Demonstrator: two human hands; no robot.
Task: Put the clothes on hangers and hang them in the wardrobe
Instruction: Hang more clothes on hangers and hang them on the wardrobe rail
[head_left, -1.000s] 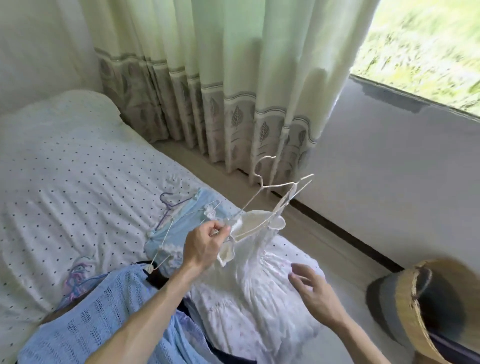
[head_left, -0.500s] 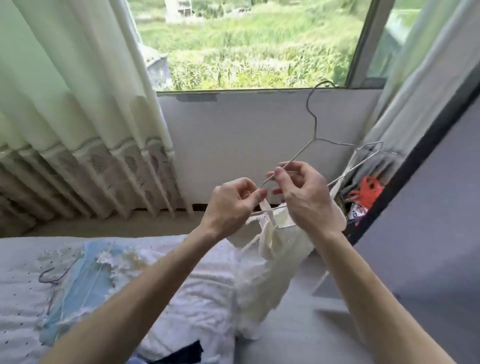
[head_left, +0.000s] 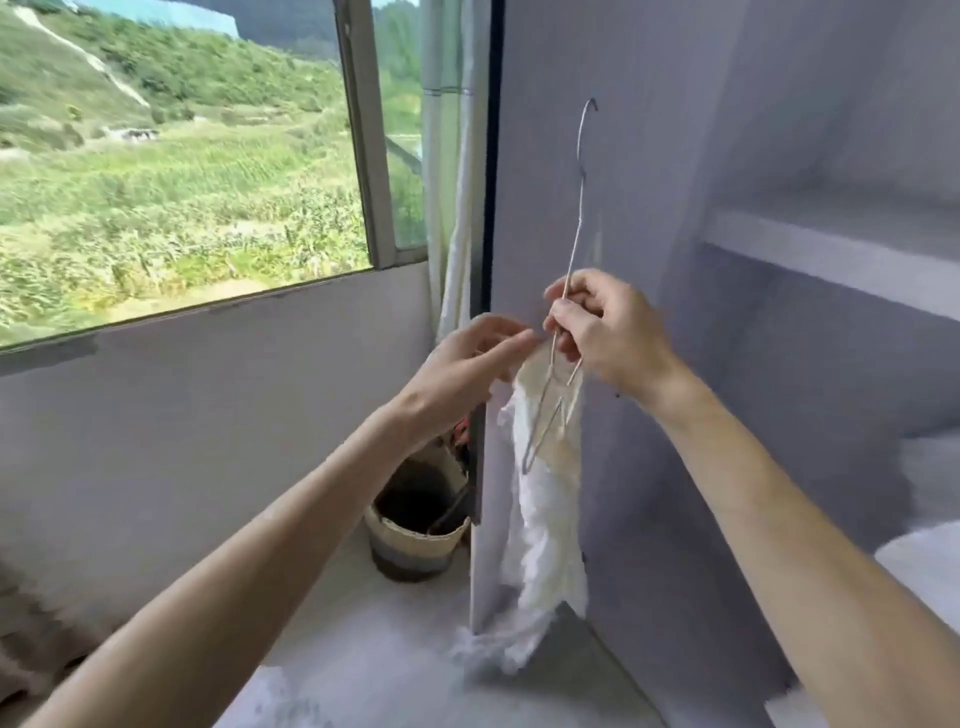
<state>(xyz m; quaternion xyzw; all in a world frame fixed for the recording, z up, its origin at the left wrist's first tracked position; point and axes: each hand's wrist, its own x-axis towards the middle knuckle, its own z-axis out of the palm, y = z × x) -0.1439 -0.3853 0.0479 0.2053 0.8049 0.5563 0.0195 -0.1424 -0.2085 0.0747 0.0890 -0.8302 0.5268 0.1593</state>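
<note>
Directly below right grip (head_left: 602, 332), hanger (head_left: 575, 228) carries garment (head_left: 545, 514).

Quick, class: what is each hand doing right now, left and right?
Left hand: open, straight fingers at the white garment.
Right hand: closed round the wire hanger.

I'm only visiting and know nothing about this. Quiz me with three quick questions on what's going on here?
1. True or false: the white garment lies folded on a shelf.
2. Which hand grips the wire hanger?
3. What stands on the floor beside the wardrobe? A) woven basket B) chair C) suitcase
Key: 1 false, it hangs from the wire hanger; 2 the right hand; 3 A.
</note>
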